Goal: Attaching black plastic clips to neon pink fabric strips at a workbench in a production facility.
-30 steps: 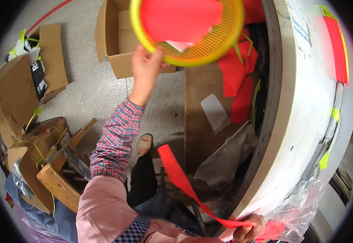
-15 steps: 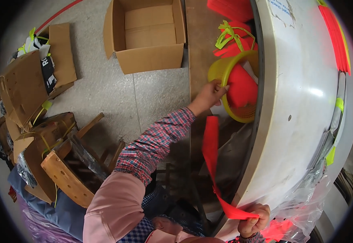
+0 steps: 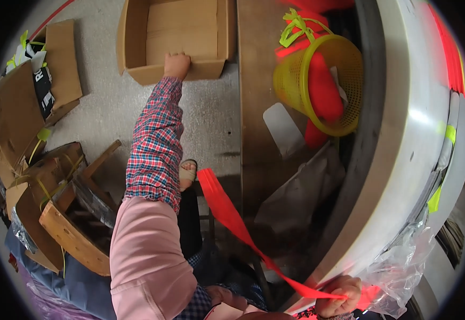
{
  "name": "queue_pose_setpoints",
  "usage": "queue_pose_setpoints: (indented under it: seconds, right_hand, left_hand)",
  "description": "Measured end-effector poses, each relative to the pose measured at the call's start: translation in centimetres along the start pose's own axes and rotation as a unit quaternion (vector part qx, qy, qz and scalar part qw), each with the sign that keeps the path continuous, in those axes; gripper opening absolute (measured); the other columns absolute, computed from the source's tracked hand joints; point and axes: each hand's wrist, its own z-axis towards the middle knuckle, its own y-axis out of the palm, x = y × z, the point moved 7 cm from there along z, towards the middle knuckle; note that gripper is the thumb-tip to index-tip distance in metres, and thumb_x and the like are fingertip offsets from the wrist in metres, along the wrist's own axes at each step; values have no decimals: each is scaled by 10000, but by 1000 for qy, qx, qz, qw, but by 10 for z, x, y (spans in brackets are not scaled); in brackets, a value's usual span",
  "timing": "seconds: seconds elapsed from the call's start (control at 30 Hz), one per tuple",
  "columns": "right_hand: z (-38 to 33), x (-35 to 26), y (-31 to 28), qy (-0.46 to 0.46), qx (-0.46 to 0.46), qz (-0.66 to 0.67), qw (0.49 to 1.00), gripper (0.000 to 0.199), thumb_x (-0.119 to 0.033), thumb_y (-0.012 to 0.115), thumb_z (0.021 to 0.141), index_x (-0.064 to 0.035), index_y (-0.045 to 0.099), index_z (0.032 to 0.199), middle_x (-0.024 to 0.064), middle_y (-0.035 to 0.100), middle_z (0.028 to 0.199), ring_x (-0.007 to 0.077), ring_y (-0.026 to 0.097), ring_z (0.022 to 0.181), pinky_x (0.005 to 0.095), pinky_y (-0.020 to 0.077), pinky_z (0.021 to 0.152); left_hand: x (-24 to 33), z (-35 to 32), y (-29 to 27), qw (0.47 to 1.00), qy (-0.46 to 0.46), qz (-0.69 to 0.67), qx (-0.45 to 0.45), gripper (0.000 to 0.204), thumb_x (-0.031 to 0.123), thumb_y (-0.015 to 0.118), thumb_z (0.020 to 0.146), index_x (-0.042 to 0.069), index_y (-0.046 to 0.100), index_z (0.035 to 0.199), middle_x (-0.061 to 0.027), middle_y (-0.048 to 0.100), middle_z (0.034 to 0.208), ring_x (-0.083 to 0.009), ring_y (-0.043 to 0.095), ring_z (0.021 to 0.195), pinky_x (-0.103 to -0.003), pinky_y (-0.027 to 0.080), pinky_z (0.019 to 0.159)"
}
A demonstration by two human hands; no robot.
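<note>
The left hand (image 3: 177, 65) has let go of the yellow basket (image 3: 320, 85), which now lies tilted beside the tabletop (image 3: 403, 160) with red pieces inside, and has moved to grasp the front wall of the open brown box (image 3: 174, 37) on the floor; the basket step looks finished. The right hand (image 3: 339, 296) stays clenched on the red strip (image 3: 232, 213) at the tabletop edge; flattened cardboard (image 3: 24, 101) with yellow ties lies left.
</note>
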Motion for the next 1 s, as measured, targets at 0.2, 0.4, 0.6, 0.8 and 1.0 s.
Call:
queue_pose_setpoints:
  seconds: [0.2, 0.4, 0.6, 0.8, 1.0]
  right_hand:
    - [22, -9, 8, -33, -132, -22, 991, 156, -210, 579, 887, -64, 535, 856, 66, 562, 628, 206, 539, 548, 319, 421, 532]
    - [28, -8, 10, -42, -118, 27, 992, 101, -128, 583, 866, -27, 576, 863, 122, 574, 728, 265, 516, 611, 338, 418, 546]
    - [25, -13, 8, -40, -88, 82, 992, 57, -52, 604, 846, -9, 588, 879, 115, 566, 720, 235, 514, 596, 312, 426, 541]
    - [23, -16, 8, -71, -45, 169, 982, 74, -83, 609, 859, -12, 595, 875, 117, 581, 754, 250, 572, 621, 317, 454, 539]
    - [-66, -27, -29, -130, 2, 237, 963, 80, -92, 602, 864, -20, 575, 884, 121, 566, 761, 261, 564, 646, 334, 456, 575]
  left_hand:
    - [70, -188, 52, 996, 86, -18, -35, 172, 156, 513, 835, 128, 653, 932, -69, 622, 952, -239, 620, 897, -391, 501, 686]
    - [151, -413, 79, 923, 126, -152, -330, 175, 235, 570, 830, 142, 699, 904, -119, 674, 811, -303, 667, 818, -447, 509, 704]
    - [240, -436, -88, 239, -248, -821, -456, 725, 658, 392, 880, 65, 470, 1290, -107, 588, 1222, -239, 585, 1086, -448, 435, 949]
    - [271, -353, -206, 133, -198, -945, -226, 703, 649, 343, 900, 43, 499, 1220, -136, 593, 1190, -246, 577, 1094, -425, 443, 975]
    - [160, -319, -220, 97, -174, -980, 5, 221, 130, 665, 849, 49, 587, 1040, -84, 643, 926, -192, 632, 830, -298, 554, 748]
